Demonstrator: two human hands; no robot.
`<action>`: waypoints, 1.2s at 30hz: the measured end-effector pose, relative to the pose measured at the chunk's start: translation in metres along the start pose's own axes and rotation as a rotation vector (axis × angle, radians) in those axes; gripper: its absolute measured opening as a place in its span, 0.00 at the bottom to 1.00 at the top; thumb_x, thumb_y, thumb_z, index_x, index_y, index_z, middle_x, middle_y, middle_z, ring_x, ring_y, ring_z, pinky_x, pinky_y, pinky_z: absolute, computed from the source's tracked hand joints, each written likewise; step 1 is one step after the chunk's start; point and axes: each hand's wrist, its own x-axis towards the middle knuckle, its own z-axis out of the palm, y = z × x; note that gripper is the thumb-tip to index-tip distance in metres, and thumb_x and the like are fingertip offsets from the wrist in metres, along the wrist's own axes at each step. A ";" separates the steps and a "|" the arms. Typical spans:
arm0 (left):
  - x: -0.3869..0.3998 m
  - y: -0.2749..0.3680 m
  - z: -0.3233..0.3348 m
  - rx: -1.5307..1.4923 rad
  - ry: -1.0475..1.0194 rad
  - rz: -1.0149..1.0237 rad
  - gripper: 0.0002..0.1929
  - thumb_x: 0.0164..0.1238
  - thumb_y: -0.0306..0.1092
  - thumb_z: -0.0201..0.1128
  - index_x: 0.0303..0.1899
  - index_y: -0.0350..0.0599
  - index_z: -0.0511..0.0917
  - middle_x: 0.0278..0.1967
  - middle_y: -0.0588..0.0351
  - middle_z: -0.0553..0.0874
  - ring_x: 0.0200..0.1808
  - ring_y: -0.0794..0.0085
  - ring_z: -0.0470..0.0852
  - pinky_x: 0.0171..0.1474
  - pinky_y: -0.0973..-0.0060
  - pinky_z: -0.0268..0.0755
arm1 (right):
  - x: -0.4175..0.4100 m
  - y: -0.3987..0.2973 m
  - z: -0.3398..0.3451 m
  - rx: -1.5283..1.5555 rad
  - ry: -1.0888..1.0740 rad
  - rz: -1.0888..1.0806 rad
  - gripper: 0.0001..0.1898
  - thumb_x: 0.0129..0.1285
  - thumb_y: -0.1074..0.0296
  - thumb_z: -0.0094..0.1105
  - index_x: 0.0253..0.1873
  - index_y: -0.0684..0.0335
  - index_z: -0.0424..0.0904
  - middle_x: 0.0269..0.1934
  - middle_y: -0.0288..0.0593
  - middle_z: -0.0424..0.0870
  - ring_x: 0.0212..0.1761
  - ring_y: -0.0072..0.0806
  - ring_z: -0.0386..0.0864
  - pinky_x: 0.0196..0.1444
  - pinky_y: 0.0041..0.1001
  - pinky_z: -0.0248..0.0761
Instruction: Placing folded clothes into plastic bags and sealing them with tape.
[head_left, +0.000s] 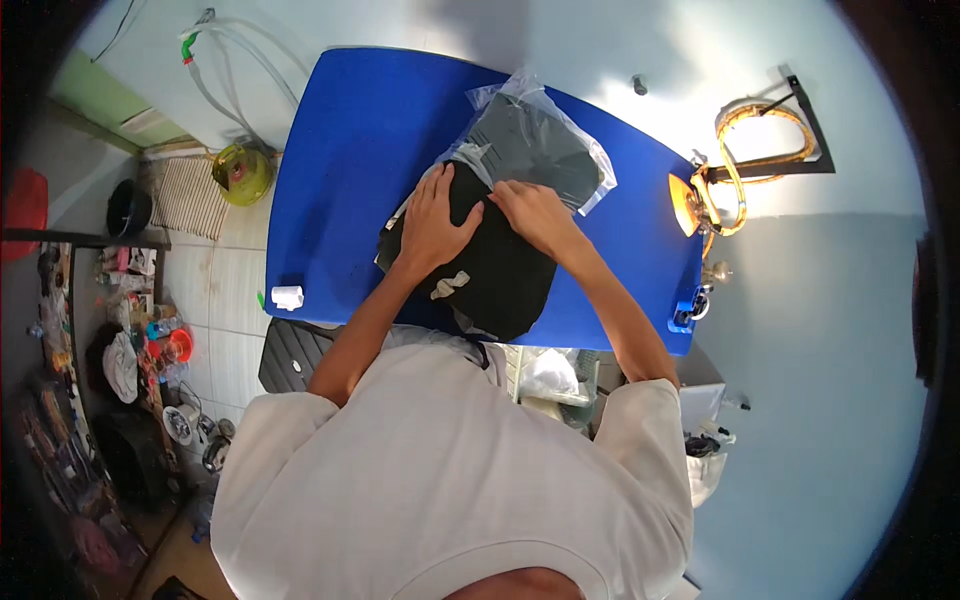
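Observation:
A stack of black sheets, perhaps fabric (502, 262), lies on a blue-covered table (345, 150) in front of me. My left hand (435, 225) rests on the stack with its fingers spread. At the stack's upper edge, my right hand (532, 214) has its thumb and fingers bent together; whether they pinch the sheet or the plastic is hidden. Just beyond lies a clear plastic bag (600, 169) with dark, flat material (536, 142) inside. A crumpled pale scrap (450, 285) sits on the black stack near my left wrist.
A white roll (287, 298) lies at the table's near left corner. On the right edge stand an iron (682, 205) with a coiled orange cord and a small blue holder (682, 316). A black wall bracket (814, 142) juts out above. A green gas cylinder (241, 175) stands on the left.

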 end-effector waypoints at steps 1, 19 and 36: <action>0.004 -0.003 0.001 0.001 -0.008 0.018 0.37 0.69 0.48 0.65 0.72 0.33 0.64 0.68 0.36 0.72 0.69 0.45 0.70 0.71 0.56 0.61 | -0.003 -0.003 0.000 -0.025 0.065 0.072 0.11 0.71 0.62 0.59 0.38 0.64 0.74 0.33 0.50 0.81 0.38 0.51 0.81 0.39 0.44 0.75; 0.082 -0.065 -0.008 -0.339 -0.445 0.210 0.23 0.63 0.48 0.74 0.40 0.40 0.72 0.38 0.54 0.70 0.44 0.63 0.71 0.53 0.70 0.65 | -0.073 -0.019 0.033 0.169 0.752 0.689 0.11 0.66 0.67 0.68 0.37 0.65 0.74 0.35 0.46 0.74 0.41 0.41 0.72 0.43 0.37 0.65; 0.068 -0.117 0.018 -1.003 -0.493 -0.238 0.12 0.65 0.32 0.70 0.42 0.44 0.73 0.39 0.62 0.75 0.45 0.76 0.73 0.51 0.77 0.65 | -0.164 0.042 0.127 0.858 0.687 0.788 0.15 0.68 0.74 0.58 0.58 0.61 0.73 0.51 0.41 0.79 0.55 0.27 0.79 0.55 0.27 0.71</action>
